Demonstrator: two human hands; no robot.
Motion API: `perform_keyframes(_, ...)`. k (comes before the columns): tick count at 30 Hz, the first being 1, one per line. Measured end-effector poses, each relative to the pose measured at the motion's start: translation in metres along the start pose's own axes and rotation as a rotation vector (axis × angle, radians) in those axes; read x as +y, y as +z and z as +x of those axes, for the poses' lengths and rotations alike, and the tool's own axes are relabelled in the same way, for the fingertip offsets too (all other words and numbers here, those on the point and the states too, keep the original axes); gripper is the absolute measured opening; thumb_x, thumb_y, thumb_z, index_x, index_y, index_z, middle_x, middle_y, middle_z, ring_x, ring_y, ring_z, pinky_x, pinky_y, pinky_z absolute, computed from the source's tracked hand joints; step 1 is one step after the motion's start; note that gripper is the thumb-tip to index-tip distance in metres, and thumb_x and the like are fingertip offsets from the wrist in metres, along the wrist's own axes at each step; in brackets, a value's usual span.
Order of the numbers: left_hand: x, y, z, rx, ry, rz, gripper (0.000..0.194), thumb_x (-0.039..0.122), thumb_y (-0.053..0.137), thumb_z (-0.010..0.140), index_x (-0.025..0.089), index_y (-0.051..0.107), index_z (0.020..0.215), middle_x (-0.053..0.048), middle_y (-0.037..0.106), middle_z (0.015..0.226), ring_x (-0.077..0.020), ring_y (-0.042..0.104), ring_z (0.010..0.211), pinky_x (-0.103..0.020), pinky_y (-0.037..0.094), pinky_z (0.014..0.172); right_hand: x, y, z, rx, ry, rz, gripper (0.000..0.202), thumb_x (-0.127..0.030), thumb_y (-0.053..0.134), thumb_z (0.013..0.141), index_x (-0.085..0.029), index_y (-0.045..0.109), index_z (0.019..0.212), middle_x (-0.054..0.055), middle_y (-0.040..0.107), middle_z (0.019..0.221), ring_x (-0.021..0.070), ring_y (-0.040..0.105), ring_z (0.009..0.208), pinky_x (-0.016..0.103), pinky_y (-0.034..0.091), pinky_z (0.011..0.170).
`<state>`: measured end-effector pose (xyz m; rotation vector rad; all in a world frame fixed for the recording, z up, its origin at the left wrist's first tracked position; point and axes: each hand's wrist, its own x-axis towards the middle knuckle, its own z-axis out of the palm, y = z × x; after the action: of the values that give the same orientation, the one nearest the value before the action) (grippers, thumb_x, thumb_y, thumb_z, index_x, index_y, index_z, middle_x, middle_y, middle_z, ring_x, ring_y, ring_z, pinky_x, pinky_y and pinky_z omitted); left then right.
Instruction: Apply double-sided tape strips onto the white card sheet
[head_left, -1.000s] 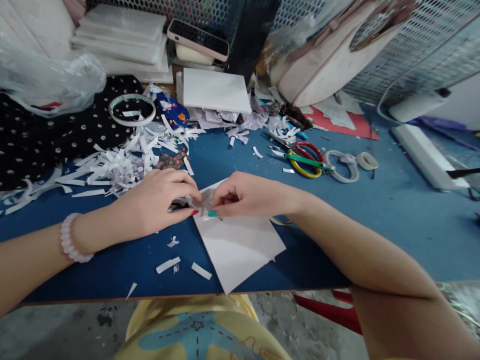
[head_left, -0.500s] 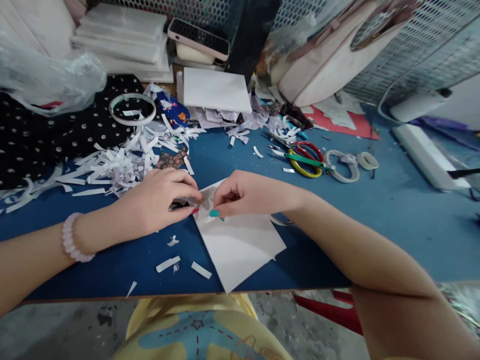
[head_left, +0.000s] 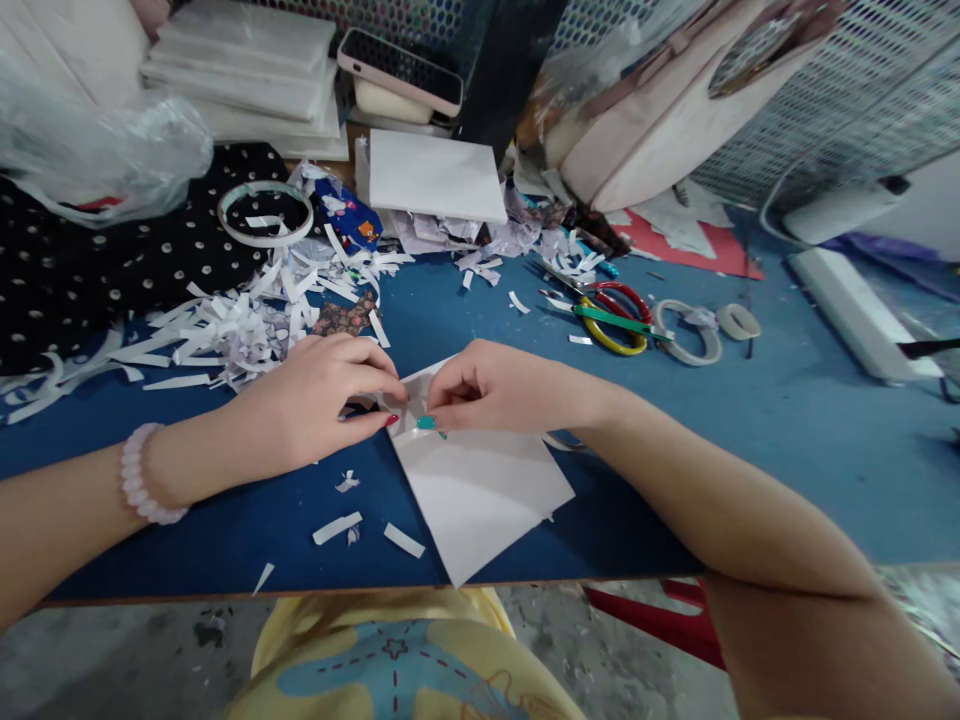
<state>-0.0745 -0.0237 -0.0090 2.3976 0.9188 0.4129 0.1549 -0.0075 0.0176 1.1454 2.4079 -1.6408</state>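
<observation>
A white sheet or flat board (head_left: 487,490) lies at an angle on the blue table, one corner at the front edge. At its upper left corner, my left hand (head_left: 322,400) has thumb and fingers closed on the edge. My right hand (head_left: 487,390) is pinched just beside it, over the upper part of the sheet; a small clear or white piece shows between the two hands, too small to make out. The roll of tape (head_left: 562,441) is partly hidden behind my right wrist.
White paper strips (head_left: 225,330) heap at the left beside polka-dot cloth (head_left: 172,240) and a tape ring (head_left: 223,215). Scissors (head_left: 616,318) and more rings (head_left: 701,355) lie right of centre. A white stack (head_left: 435,175) stands behind; a white power strip (head_left: 862,315) is far right.
The right fingertips have shifted very slightly left. Both hands otherwise keep their places at the sheet's corner, and the view has moved a little.
</observation>
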Motion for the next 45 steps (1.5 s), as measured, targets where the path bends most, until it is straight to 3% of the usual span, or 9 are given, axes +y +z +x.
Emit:
perform_keyframes(12,0.005,0.004,-0.004,0.024,0.022,0.061,0.021,0.027,0.054,0.093,0.025,0.071,0.106,-0.006,0.065,0.111,-0.0247,0.058,0.105,-0.040,0.040,0.091,-0.004,0.000,-0.002,0.007,0.009,-0.036,0.026,-0.032,0.058,0.084,-0.015,0.062,0.065,-0.004,0.050,0.055,0.0058,0.035,0.049,0.025,0.025,0.051)
perform_keyframes(17,0.001,0.000,-0.005,0.047,0.169,0.174,0.024,0.026,0.048,0.098,0.024,0.071,0.102,-0.007,0.065,0.118,-0.0261,0.058,0.112,-0.043,0.040,0.096,-0.007,0.001,-0.001,0.009,0.029,-0.062,0.023,-0.029,0.056,0.082,-0.016,0.061,0.063,-0.005,0.049,0.053,0.0059,0.036,0.048,0.024,0.027,0.050)
perform_keyframes(21,-0.006,-0.018,-0.003,-0.083,0.397,0.289,0.037,0.019,0.035,0.101,0.025,0.069,0.115,-0.007,0.066,0.128,-0.0255,0.054,0.126,-0.045,0.037,0.106,-0.009,0.001,-0.001,0.022,0.045,-0.081,0.020,-0.025,0.055,0.080,-0.016,0.060,0.063,-0.005,0.047,0.051,0.0065,0.037,0.048,0.024,0.026,0.050)
perform_keyframes(24,-0.006,-0.029,-0.003,-0.186,0.389,0.272,0.040,0.019,0.036,0.100,0.032,0.067,0.120,-0.002,0.067,0.128,-0.0231,0.054,0.129,-0.044,0.036,0.112,-0.009,0.002,-0.001,0.023,0.039,-0.078,0.019,-0.025,0.055,0.079,-0.016,0.059,0.063,-0.005,0.048,0.052,0.0067,0.037,0.048,0.024,0.026,0.050)
perform_keyframes(27,-0.005,-0.031,-0.006,-0.217,0.408,0.272,0.040,0.020,0.036,0.100,0.032,0.068,0.122,-0.003,0.069,0.126,-0.0237,0.057,0.126,-0.044,0.040,0.110,-0.008,0.002,-0.001,0.025,0.015,-0.083,0.020,-0.025,0.054,0.079,-0.016,0.057,0.061,-0.005,0.047,0.052,0.0063,0.036,0.048,0.024,0.026,0.050)
perform_keyframes(37,-0.003,-0.023,-0.012,-0.129,0.539,0.270,0.038,0.012,0.047,0.096,0.030,0.071,0.119,-0.009,0.069,0.125,-0.0240,0.064,0.117,-0.040,0.047,0.105,-0.011,0.002,-0.002,0.035,0.049,-0.148,0.020,-0.024,0.054,0.082,-0.017,0.059,0.064,-0.005,0.050,0.053,0.0071,0.039,0.050,0.025,0.026,0.052)
perform_keyframes(45,-0.002,-0.022,-0.015,-0.123,0.528,0.264,0.036,0.014,0.053,0.092,0.029,0.071,0.118,-0.009,0.069,0.125,-0.0255,0.064,0.117,-0.040,0.048,0.104,-0.013,0.005,-0.005,0.082,0.061,-0.345,0.022,-0.024,0.054,0.082,-0.016,0.059,0.062,-0.002,0.058,0.058,0.0085,0.043,0.053,0.026,0.026,0.056)
